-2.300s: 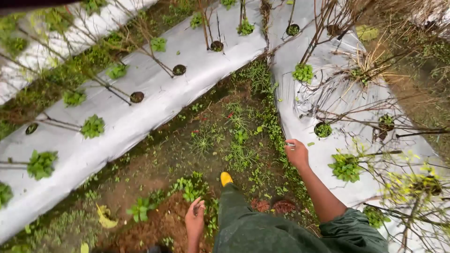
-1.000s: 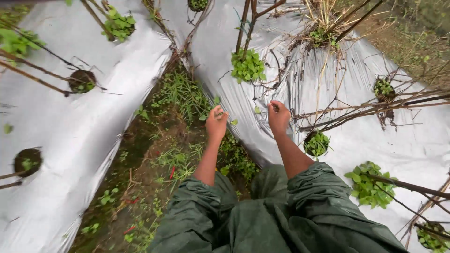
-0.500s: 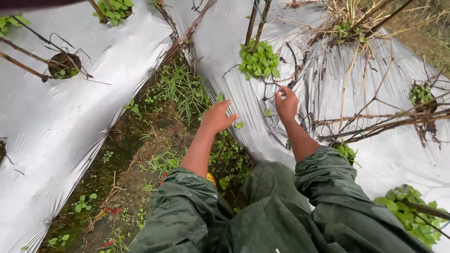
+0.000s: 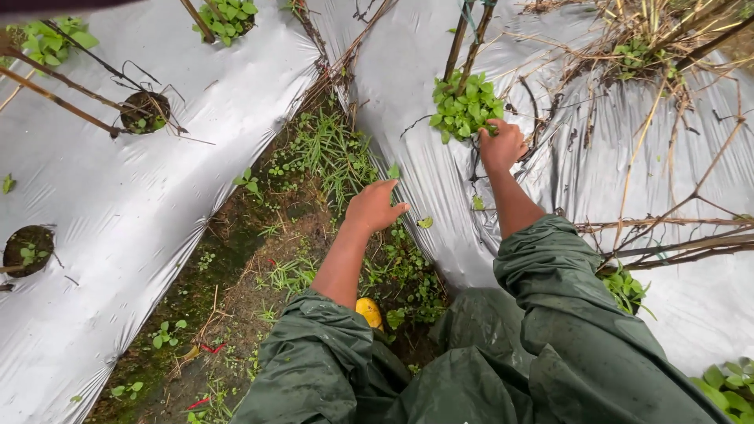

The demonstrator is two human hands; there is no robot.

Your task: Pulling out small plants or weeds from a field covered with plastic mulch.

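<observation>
Head view: silver mulch sheet (image 4: 196,157) flanking weedy furrow (image 4: 298,235).

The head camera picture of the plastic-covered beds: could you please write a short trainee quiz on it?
1. True or false: the right hand touches the cluster of small green leafy plants growing through a hole in the silver plastic mulch sheet.
2. Where is the left hand? A) in a fist around a dry stem B) open, over the weedy soil furrow by the sheet's edge C) on the yellow boot toe
3. Fill in: both arms wear dark ____ waterproof sleeves.

Key: 1 true; 2 B; 3 green.
</observation>
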